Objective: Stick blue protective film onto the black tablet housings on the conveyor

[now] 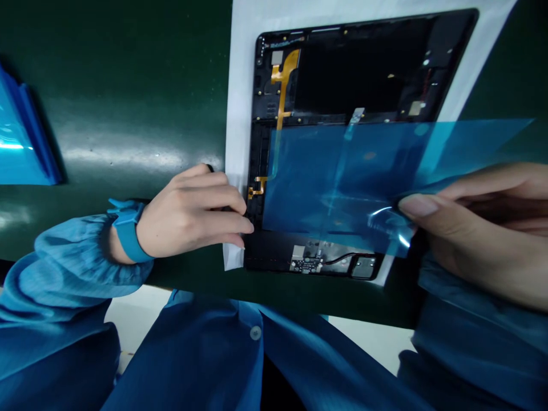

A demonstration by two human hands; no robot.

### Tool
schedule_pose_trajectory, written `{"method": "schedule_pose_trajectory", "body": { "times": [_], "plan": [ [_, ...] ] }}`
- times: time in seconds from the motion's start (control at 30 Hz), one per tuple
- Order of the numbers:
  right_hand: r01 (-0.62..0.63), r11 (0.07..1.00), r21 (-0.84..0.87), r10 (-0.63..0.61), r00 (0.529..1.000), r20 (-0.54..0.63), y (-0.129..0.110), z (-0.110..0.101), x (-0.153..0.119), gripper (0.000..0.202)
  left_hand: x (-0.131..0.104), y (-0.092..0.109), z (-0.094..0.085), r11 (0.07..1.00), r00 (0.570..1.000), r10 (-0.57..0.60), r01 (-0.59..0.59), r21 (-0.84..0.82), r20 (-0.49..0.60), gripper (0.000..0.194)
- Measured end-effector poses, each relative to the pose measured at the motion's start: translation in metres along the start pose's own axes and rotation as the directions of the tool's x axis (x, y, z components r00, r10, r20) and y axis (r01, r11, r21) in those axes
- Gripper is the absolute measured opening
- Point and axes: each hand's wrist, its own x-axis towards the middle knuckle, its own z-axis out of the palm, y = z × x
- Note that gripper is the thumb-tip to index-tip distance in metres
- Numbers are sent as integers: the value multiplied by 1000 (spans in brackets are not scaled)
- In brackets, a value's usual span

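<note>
A tablet's open back housing (359, 74), black with an orange flex cable (280, 105) and a small circuit board (306, 262), lies inside up on a white sheet (240, 74). My left hand (192, 208), a blue strap (128, 231) at its wrist, has its fingers bent and closed at the housing's left edge; the fingertips touch that edge. Between thumb and fingers, my right hand (475, 222) pinches a clear blue film (317, 177) by its near right part. The film spreads over the lower half of the housing; I cannot tell how much of it touches.
A stack of blue film sheets (25, 137) sits at the far left on the dark green table (128, 85). The table's near edge runs just in front of my blue work coat (214, 348).
</note>
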Motion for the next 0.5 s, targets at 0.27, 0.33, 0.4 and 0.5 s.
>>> {"method": "schedule_pose_trajectory", "body": {
  "times": [0.27,0.33,0.4,0.5],
  "plan": [
    [3,1000,13,-3,1000,-10,-5,1,0,31,-1,0,0,999,999,-35,35,15,37,21],
    [10,1000,12,-10,1000,-15,-5,2,-1,29,-1,0,0,1000,1000,-5,5,19,14,20],
    [8,1000,29,-8,1000,-14,-5,3,-1,28,0,0,0,1000,1000,11,-11,23,1,20],
    [-8,998,67,9,1000,-22,-8,4,-2,29,0,0,0,1000,1000,15,-15,12,-1,21]
  ]
}}
